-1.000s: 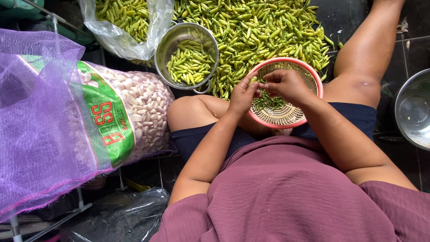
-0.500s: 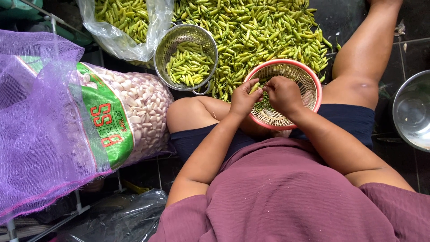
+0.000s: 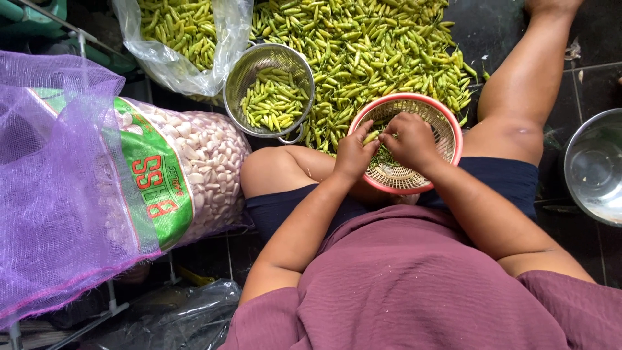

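A round pink-rimmed woven basket [image 3: 442,126] rests on my lap and holds a few green stems. Over it, my left hand [image 3: 354,154] pinches a small green chili [image 3: 370,137] between thumb and fingers. My right hand [image 3: 409,140] is beside it, fingers curled at the same chili; whether it grips the chili is hard to tell. Beyond the basket a big heap of green chilies [image 3: 376,52] covers the dark floor.
A metal colander [image 3: 269,91] with green chilies sits to the left of the heap. A clear plastic bag of chilies [image 3: 184,39] lies behind it. A purple mesh sack of garlic cloves [image 3: 116,181] fills the left. A steel bowl [image 3: 593,165] stands at the right.
Both hands have stayed over the basket, shifting slightly and working a chili between the fingers. The view has tilted a little.
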